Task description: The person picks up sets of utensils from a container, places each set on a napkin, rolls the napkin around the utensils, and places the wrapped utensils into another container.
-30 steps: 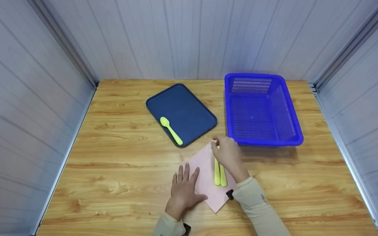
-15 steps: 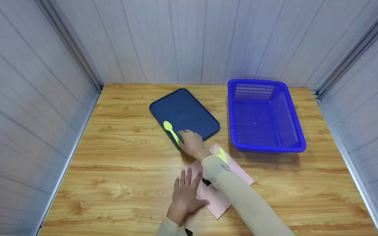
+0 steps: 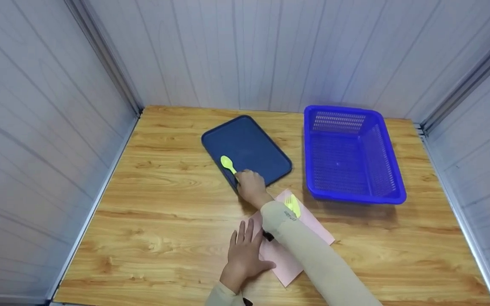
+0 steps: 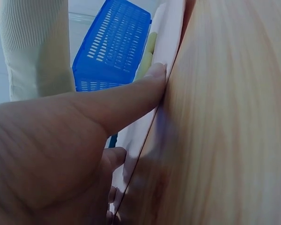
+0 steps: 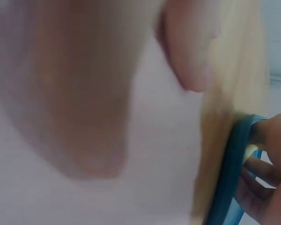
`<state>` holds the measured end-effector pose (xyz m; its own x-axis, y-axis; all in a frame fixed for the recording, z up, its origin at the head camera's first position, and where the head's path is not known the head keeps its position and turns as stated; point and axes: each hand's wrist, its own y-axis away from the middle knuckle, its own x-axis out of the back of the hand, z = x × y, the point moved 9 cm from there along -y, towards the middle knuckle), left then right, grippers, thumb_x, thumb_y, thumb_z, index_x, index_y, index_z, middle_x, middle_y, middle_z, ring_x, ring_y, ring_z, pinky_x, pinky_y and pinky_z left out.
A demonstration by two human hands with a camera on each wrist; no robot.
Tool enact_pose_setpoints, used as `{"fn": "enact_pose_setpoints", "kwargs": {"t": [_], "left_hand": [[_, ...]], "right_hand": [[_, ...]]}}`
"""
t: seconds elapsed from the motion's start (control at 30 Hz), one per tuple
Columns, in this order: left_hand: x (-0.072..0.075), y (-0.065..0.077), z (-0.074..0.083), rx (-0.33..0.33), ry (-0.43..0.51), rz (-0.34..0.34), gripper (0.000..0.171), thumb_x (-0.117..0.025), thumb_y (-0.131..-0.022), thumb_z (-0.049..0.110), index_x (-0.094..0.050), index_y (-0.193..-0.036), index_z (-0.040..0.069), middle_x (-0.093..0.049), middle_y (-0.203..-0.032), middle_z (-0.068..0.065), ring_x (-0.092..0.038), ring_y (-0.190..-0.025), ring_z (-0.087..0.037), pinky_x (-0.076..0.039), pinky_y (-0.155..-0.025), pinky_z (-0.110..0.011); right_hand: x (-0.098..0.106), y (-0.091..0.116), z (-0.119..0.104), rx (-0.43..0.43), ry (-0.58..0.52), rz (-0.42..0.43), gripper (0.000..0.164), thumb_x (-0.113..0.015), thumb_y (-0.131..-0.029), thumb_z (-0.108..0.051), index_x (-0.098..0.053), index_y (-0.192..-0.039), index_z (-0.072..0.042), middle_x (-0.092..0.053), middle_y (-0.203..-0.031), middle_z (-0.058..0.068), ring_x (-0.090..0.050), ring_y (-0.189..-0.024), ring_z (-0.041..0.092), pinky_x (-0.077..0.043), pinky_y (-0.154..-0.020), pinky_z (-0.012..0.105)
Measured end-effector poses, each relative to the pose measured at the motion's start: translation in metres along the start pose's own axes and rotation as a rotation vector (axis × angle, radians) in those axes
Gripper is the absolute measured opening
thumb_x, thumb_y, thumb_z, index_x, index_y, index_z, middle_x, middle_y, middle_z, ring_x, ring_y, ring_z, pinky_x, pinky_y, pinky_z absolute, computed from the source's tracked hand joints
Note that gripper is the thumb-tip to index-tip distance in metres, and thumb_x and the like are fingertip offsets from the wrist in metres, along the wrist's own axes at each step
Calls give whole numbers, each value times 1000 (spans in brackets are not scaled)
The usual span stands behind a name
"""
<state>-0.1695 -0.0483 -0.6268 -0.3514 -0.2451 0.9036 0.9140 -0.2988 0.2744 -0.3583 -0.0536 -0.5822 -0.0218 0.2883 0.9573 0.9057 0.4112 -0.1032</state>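
A yellow-green spoon (image 3: pixel 226 162) lies along the near left side of the dark blue tray (image 3: pixel 249 144). My right hand (image 3: pixel 252 187) has its fingers curled at the spoon's handle, gripping it and hiding most of it. In the right wrist view this hand (image 5: pixel 271 164) is at the tray's edge. On a pink napkin (image 3: pixel 285 270) lie a yellow-green fork (image 3: pixel 288 201) and a knife (image 3: pixel 295 206), their handles covered by my right sleeve. With fingers spread, my left hand (image 3: pixel 246 257) rests flat at the napkin's left edge; its thumb (image 4: pixel 131 96) touches the napkin in the left wrist view.
A blue mesh basket (image 3: pixel 311 161) stands right of the tray on the wooden table (image 3: pixel 155 221). Pale panel walls (image 3: pixel 219 55) enclose the back and both sides. My right forearm (image 3: pixel 317 255) crosses over the napkin.
My right hand has left the fork and knife on the napkin, moved up and left to the tray, and taken hold of the spoon's handle. The left hand stays put. The view has shifted slightly.
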Motion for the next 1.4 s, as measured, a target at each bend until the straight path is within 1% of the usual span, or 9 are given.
{"fn": "enact_pose_setpoints", "kwargs": {"t": [0.13, 0.23, 0.43, 0.53, 0.7, 0.9, 1.07, 1.23, 1.4], "left_hand": [[1, 1, 2, -12, -3, 6, 105, -68, -73, 69, -26, -155, 17, -9, -161, -14, -4, -146, -37, -14, -113, -54], [2, 0, 3, -18, 1, 16, 104, -69, -73, 69, -27, -155, 20, -10, -161, -14, -4, -146, -37, -14, -113, -55], [-1, -2, 2, -24, -7, 13, 104, -67, -73, 71, -22, -156, 26, -8, -161, -14, -2, -146, -36, -12, -113, -56], [-3, -1, 2, -25, -10, 8, 104, -66, -73, 71, -22, -156, 26, -7, -161, -14, -2, -146, -36, -12, -113, -55], [-1, 2, 2, -26, -1, 15, 103, -68, -73, 69, -25, -155, 24, -10, -161, -16, -4, -146, -38, -13, -112, -56], [-1, 3, 1, -28, -2, 24, 102, -68, -73, 69, -27, -155, 22, -11, -160, -17, -5, -145, -39, -13, -112, -56], [-2, 1, 0, -21, 8, 15, 103, -68, -73, 69, -27, -155, 22, -10, -160, -17, -3, -145, -39, -11, -113, -56], [-2, 0, 1, -17, 25, 9, 103, -69, -73, 68, -26, -155, 22, -9, -160, -17, -2, -145, -39, -11, -112, -57], [-1, 1, 2, -14, 32, 11, 103, -70, -74, 67, -26, -155, 22, -9, -160, -18, -2, -145, -39, -12, -112, -58]], "right_hand": [[6, 1, 6, -44, -8, -12, 21, -65, -85, -6, -73, -104, -9, -70, -93, 11, -68, -85, 30, -56, -67, 46], [12, 4, 10, -72, -10, -12, 22, -65, -85, -7, -73, -105, -9, -70, -93, 11, -68, -84, 31, -56, -67, 47], [30, 14, 21, -177, -58, -2, 36, -66, -84, -8, -70, -119, -10, -70, -110, 10, -67, -95, 32, -56, -73, 46], [38, 24, 26, -227, -76, -15, 38, -67, -83, -9, -69, -121, -11, -69, -115, 9, -67, -98, 32, -56, -75, 46], [49, 50, 30, -267, -121, 2, 40, -70, -81, -8, -69, -122, -10, -68, -115, 11, -66, -100, 31, -55, -75, 45], [63, 90, 28, -249, -144, 133, 34, -75, -79, -10, -73, -113, -9, -72, -98, 11, -67, -85, 30, -54, -68, 46], [68, 123, 28, -257, -151, 204, 35, -75, -76, -10, -73, -111, -9, -71, -94, 10, -67, -82, 30, -52, -66, 46], [67, 153, 34, -296, -164, 236, 36, -76, -75, -11, -73, -111, -10, -67, -81, 9, -66, -71, 31, -52, -58, 46], [56, 179, 39, -327, -188, 241, 34, -75, -73, -9, -74, -107, -9, -69, -83, 11, -66, -71, 33, -52, -57, 47]]}}
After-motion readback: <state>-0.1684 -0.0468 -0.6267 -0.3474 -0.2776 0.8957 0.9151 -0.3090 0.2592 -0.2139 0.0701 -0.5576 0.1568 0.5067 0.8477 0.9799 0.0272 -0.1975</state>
